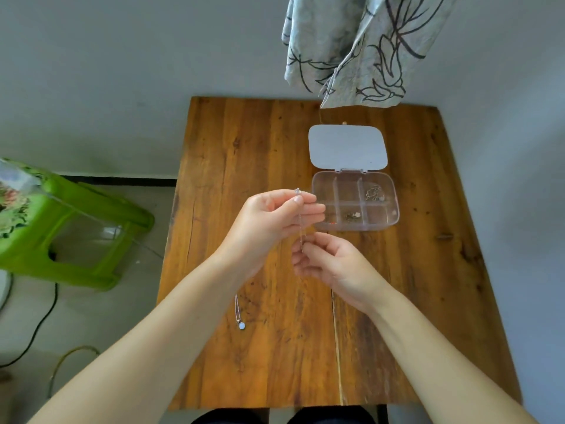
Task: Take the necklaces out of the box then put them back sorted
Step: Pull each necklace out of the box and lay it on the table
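Hands meet over the wooden table point(275, 148): left hand point(269, 221) pinches a thin necklace point(301, 228) near its charm, right hand point(330, 261) grips the chain's lower end (just beside the open box point(394, 206)). Another necklace point(239, 313) lies nearer.

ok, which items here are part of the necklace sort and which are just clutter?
Part of the job:
- clear compartment box, lid open
- thin chain necklace, held between left hand and right hand
- pendant necklace on the table
- jewellery in two box compartments

Lying about:
- green stool
- patterned cloth
- floor cables
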Tool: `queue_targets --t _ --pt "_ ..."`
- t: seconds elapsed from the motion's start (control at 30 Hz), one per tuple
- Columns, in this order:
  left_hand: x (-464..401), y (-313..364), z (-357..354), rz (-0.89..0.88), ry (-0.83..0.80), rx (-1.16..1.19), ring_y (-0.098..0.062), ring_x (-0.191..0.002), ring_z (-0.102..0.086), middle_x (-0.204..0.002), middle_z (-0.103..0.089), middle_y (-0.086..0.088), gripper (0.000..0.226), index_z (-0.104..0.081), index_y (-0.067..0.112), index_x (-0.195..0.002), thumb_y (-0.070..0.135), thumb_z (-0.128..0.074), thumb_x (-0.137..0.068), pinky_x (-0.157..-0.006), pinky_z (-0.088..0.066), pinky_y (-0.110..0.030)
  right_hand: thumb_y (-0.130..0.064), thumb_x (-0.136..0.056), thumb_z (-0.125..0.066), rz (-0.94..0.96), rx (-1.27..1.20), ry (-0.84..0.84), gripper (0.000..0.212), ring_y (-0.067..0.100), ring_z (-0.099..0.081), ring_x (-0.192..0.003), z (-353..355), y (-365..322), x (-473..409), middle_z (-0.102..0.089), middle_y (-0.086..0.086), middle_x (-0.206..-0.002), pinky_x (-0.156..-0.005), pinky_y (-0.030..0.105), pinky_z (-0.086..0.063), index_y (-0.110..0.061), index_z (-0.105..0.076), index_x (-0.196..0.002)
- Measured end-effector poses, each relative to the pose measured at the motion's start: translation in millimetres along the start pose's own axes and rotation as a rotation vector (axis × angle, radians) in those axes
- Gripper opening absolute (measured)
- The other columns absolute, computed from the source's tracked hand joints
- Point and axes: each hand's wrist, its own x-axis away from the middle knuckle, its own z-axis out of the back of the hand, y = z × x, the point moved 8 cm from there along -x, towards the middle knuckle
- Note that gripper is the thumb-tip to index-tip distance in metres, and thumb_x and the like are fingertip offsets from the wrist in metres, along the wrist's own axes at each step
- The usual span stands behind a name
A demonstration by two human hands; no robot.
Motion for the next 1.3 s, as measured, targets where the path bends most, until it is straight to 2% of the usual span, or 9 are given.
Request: queue_targets --t 0.13,0.4,0.5,0.63,0.73,0.83,0.97,1.17,1.3 --pt "-12 -16 23 0.042 0.041 -0.050 -0.019 -0.087 -0.071 -0.093 -0.073 -0.014 0.021 -0.064 0.000 -0.101 0.012 -0.049 -0.094 -0.077 -0.058 -0.029 -0.007 -0.095 -0.049 -0.029 -0.070 0.201 0.018 0.008 -0.058 -0.059 13 22 5 -0.066 0.000 -0.070 -0.055 0.017 -0.047 -0.004 -0.067 -0.094" --pt "-52 -67 56 0.206 -0.032 -0.419 -0.012 -0.056 -0.065 -0.067 -0.068 -0.006 0.018 -0.068 0.003 -0.091 0.011 -0.053 -0.092 -0.056 -0.055 -0.020 -0.012 -0.093 -0.057 -0.340 -0.055 0.481 0.009 0.012 -0.065 -0.070 24 107 46 -0.073 0.007 -0.086 -0.063 0.021 -0.053 -0.009 -0.064 -0.097" --pt "-71 -80 56 0.195 -0.114 -0.643 -0.012 -0.054 -0.058 -0.064 -0.065 -0.002 0.019 -0.069 0.007 -0.086 0.012 -0.052 -0.092 -0.057 -0.054 -0.021 -0.014 -0.094 -0.055 -0.432 -0.045 0.540 0.011 0.012 -0.066 -0.074 15 136 55 -0.073 0.006 -0.092 -0.062 0.020 -0.054 -0.011 -0.064 -0.099" --pt "-88 -97 36 0.033 -0.346 -1.109 -0.014 -0.062 -0.055 -0.070 -0.061 0.002 0.025 -0.066 0.009 -0.087 0.004 -0.042 -0.090 -0.063 -0.043 -0.025 -0.015 -0.095 -0.052 -0.486 -0.019 0.546 0.012 0.010 -0.067 -0.073 -1 159 49 -0.072 0.002 -0.092 -0.061 0.018 -0.053 -0.012 -0.061 -0.101" --pt "-95 -114 36 -0.050 -0.455 -1.298 -0.025 -0.077 -0.059 -0.091 -0.066 -0.007 0.021 -0.062 0.007 -0.089 0.005 -0.041 -0.091 -0.071 -0.050 -0.035 -0.019 -0.095 -0.052 -0.537 0.020 0.547 0.013 0.009 -0.067 -0.069 -11 169 40 -0.072 -0.002 -0.088 -0.059 0.016 -0.053 -0.011 -0.062 -0.099" --pt "-98 -122 40 -0.130 -0.487 -1.435 -0.031 -0.079 -0.058 -0.092 -0.066 -0.012 0.013 -0.052 0.011 -0.086 0.011 -0.041 -0.093 -0.068 -0.051 -0.043 -0.022 -0.095 -0.053 -0.575 0.072 0.546 0.015 0.007 -0.065 -0.058 -17 176 34 -0.071 -0.003 -0.081 -0.050 0.014 -0.050 -0.010 -0.063 -0.096" --pt "-94 -128 37 -0.241 -0.531 -1.568 -0.025 -0.081 -0.050 -0.088 -0.057 -0.009 0.009 -0.044 0.013 -0.090 0.014 -0.037 -0.096 -0.062 -0.043 -0.036 -0.024 -0.096 -0.052 -0.626 0.213 0.532 0.021 0.006 -0.060 -0.045 -17 181 32 -0.070 -0.002 -0.078 -0.042 0.013 -0.044 -0.007 -0.063 -0.097" --pt "-91 -131 32 -0.378 -0.545 -1.683 -0.027 -0.102 -0.049 -0.110 -0.058 -0.010 0.021 -0.049 0.010 -0.112 0.019 -0.035 -0.098 -0.081 -0.045 -0.037 -0.027 -0.097 -0.049 -0.729 0.438 0.379 0.024 0.004 -0.058 -0.044 -17 180 20 -0.075 0.007 -0.094 -0.040 0.011 -0.041 -0.007 -0.061 -0.101" --pt "-92 -125 29 -0.360 -0.484 -1.686 -0.026 -0.106 -0.047 -0.115 -0.054 -0.008 0.021 -0.048 0.012 -0.115 0.021 -0.040 -0.097 -0.087 -0.040 -0.036 -0.030 -0.098 -0.047 -0.811 0.520 0.207 0.028 0.006 -0.057 -0.045 -15 176 16 -0.075 0.011 -0.098 -0.045 0.014 -0.042 -0.010 -0.058 -0.082"
